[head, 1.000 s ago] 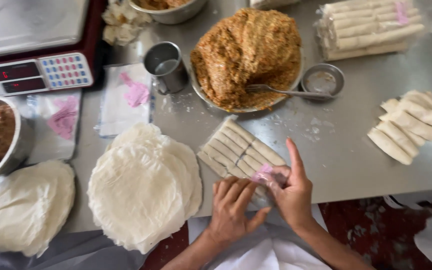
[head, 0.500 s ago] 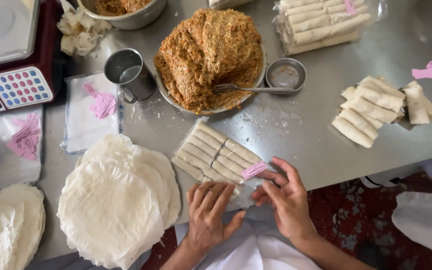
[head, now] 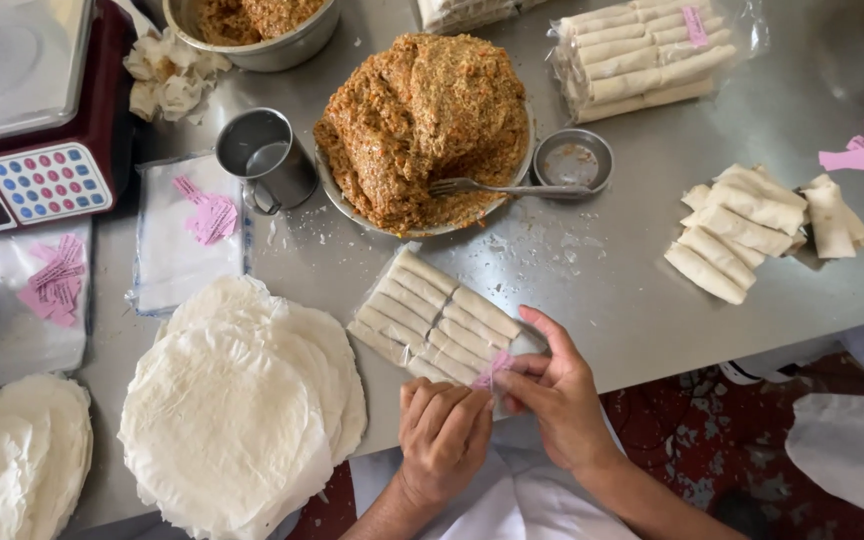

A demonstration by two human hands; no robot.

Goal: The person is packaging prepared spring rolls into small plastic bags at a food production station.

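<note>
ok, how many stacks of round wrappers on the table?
2: a big stack left of the left hand, and another cut off at the bottom-left edge. More may lie out of frame.

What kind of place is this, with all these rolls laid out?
Probably a small food workshop or kitchen that makes and packs spring rolls. A steel table bears a mound of filling, stacks of round wrappers and a weighing scale, and both hands work at a clear bag of rolls.
</note>
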